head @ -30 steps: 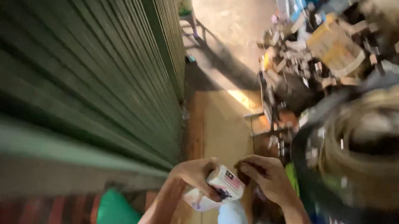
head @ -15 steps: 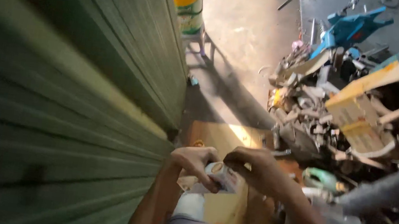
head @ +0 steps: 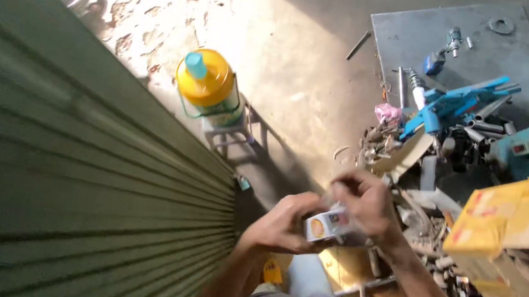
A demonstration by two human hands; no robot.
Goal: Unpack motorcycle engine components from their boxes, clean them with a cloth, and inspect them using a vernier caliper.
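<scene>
My left hand [head: 281, 222] grips a small white box [head: 325, 225] with an orange mark on its face, held in front of my body. My right hand [head: 368, 202] is closed over the top right of the same box, fingers pinching at its upper end. Both forearms reach up from the bottom of the head view. The box's far side is hidden under my right fingers.
A green corrugated shutter [head: 60, 160] fills the left. A yellow jug with a blue cap [head: 208, 84] sits on a small stand on the concrete floor. Blue tools [head: 456, 104], scrap metal and a yellow carton [head: 520, 215] crowd the right; a grey steel plate [head: 462, 38] lies beyond.
The camera has tilted down and away from the shutter, bringing the floor, jug and steel plate into view. Both hands stay on the small box, now higher in the frame.
</scene>
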